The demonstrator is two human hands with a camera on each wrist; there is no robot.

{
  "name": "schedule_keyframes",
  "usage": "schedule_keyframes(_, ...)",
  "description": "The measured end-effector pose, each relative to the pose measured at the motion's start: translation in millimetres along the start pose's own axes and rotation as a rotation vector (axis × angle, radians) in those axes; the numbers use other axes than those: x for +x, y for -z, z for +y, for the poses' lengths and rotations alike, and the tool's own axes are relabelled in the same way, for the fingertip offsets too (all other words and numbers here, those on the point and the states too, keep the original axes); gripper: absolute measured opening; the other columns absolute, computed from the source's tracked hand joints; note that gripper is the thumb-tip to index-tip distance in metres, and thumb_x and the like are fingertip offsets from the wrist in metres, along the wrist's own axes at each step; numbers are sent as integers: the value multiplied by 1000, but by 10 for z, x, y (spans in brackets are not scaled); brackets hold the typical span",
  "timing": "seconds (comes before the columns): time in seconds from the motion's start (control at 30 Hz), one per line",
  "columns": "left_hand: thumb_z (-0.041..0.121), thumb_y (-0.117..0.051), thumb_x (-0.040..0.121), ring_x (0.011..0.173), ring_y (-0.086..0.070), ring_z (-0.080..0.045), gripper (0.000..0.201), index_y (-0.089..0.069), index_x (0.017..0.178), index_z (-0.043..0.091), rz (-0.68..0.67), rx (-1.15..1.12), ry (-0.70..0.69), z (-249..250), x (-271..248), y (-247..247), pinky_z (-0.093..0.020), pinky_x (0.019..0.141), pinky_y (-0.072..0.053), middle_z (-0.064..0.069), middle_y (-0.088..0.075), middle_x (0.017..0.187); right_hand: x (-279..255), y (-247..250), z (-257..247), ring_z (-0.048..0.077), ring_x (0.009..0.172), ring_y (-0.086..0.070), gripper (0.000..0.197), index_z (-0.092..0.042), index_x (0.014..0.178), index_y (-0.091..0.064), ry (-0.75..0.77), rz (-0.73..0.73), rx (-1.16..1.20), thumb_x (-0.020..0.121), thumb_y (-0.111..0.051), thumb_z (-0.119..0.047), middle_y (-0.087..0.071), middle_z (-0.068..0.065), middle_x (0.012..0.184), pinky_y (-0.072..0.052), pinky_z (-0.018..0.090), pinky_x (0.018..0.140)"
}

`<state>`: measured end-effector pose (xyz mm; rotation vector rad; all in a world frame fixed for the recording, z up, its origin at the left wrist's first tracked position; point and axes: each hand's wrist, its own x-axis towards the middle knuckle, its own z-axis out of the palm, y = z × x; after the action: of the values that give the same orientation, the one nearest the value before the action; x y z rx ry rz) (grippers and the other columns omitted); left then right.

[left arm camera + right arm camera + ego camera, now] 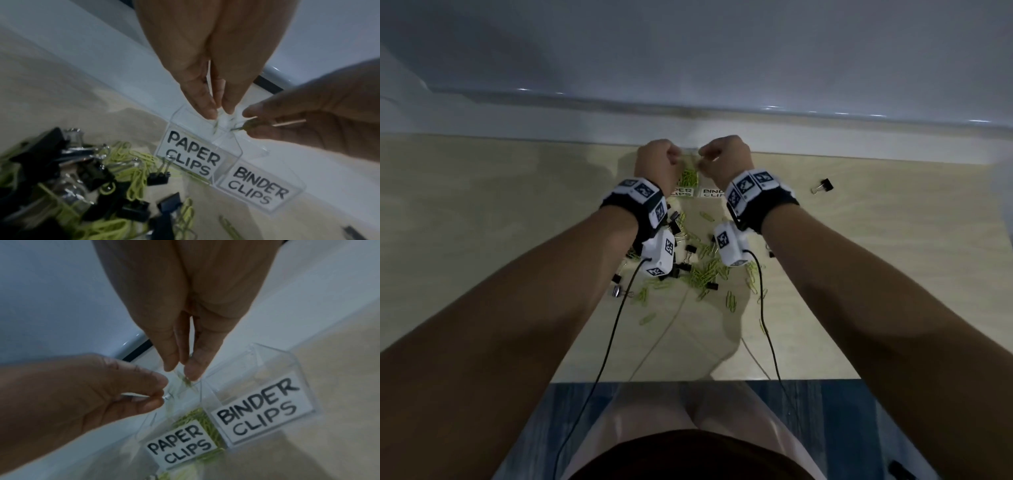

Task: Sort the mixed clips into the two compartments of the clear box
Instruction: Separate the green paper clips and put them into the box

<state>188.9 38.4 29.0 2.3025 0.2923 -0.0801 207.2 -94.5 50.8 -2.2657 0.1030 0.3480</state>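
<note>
Paper clips (pixel 186 380) sit pinched in your right hand (pixel 185 318) directly above the PAPER CLIPS compartment (pixel 180 449); your left hand (pixel 209 65) pinches what looks like another, blurred, beside it. Both grips are clamped. Release straight down; the divider lies just right.

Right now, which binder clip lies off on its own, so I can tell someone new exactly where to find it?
Start at the clear box with the two handwritten labels at the table's far edge, under both hands. Go right along the table, past the right hand. The lone binder clip lies there: black with silver wire handles, bare wood all around it, unlike those tangled with green paper clips nearer the person.
</note>
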Motion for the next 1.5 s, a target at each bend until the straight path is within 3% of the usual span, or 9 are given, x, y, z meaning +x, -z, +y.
schedule_keyframes(0.1, 15, -60, 87, 95, -60, -22, 18, -64, 103, 8, -43, 170, -96, -46, -214, -15, -31, 87, -49, -10, -62, 108, -118, 0, 88, 17, 98, -63, 26, -12, 109, -66, 127, -23, -254, 85, -61, -6, -66, 6, 112, -50, 24, 89)
schedule_keyframes(0.27, 16, -57, 88, 88, -60, -24, 15, -65, 98, 8, -309, 327, -215, -316, -908, -307, -31, 77, -49, -7, -59, 104, -642, -63, 643, 19, 101, -57, 33, -24, 94, -67, 267, -318, -508, 79, -58, 4, -59, -3, 112, -52, 32, 89)
schedule_keyframes(0.33, 18, -57, 87, 90, -59, -30, 20, -62, 102, 5, -377, 398, -233, -386, -1029, -450, -36, 74, -48, -12, -56, 105, -752, -128, 837, 21, 104, -49, 35, -23, 104, -66, 382, -446, -674, 78, -61, -1, -55, -4, 118, -51, 34, 85)
schedule_keyframes(0.57, 12, -55, 85, 92, -57, -30, 17, -61, 98, 4, -362, 388, -262, -417, -1058, -476, -38, 75, -49, -12, -55, 107, -840, -208, 1155, 38, 89, -58, 38, -4, 100, -67, 584, -289, -636, 66, -66, 10, -62, 17, 103, -54, 42, 66)
schedule_keyframes(0.7, 14, -57, 84, 103, -52, -23, 21, -62, 104, 12, -248, 312, -217, -544, -1038, -277, -36, 84, -50, -5, -54, 113, -878, -38, 1281, 33, 88, -56, 33, -2, 100, -65, 407, -127, -549, 72, -57, 13, -60, 15, 98, -55, 42, 70)
schedule_keyframes(0.83, 18, -60, 84, 110, -43, -25, 31, -59, 114, 9, -308, 410, -424, -646, -1114, -161, -42, 93, -45, -7, -54, 115, -1014, 144, 1440, 32, 85, -55, 28, -2, 94, -66, 363, 29, -495, 74, -51, 10, -61, 14, 96, -54, 42, 70)
schedule_keyframes(0.97, 30, -65, 82, 121, -38, -21, 50, -52, 128, 13, -607, 526, -622, -612, -1226, -294, -35, 104, -34, -4, -47, 128, -1161, 77, 1335, 23, 97, -50, 41, -15, 113, -61, 435, -223, -577, 73, -66, -10, -56, 3, 109, -48, 41, 85)
schedule_keyframes(1.1, 32, -68, 80, 122, -36, -21, 55, -50, 128, 13, -660, 599, -600, -575, -1231, -435, -35, 104, -34, -4, -46, 127, -1145, -39, 1189, 20, 119, -40, 72, -28, 137, -39, 412, -457, -749, 73, -72, -27, -42, -4, 133, -35, 41, 97)
schedule_keyframes(1.5, 22, -57, 89, 114, -45, -25, 17, -60, 102, 11, -698, 614, -511, -422, -1108, -521, -36, 102, -25, -5, -60, 110, -1096, -49, 1116, 25, 102, -49, 17, -20, 98, -53, 370, -488, -882, 82, -53, -14, -57, 2, 105, -34, 42, 87)
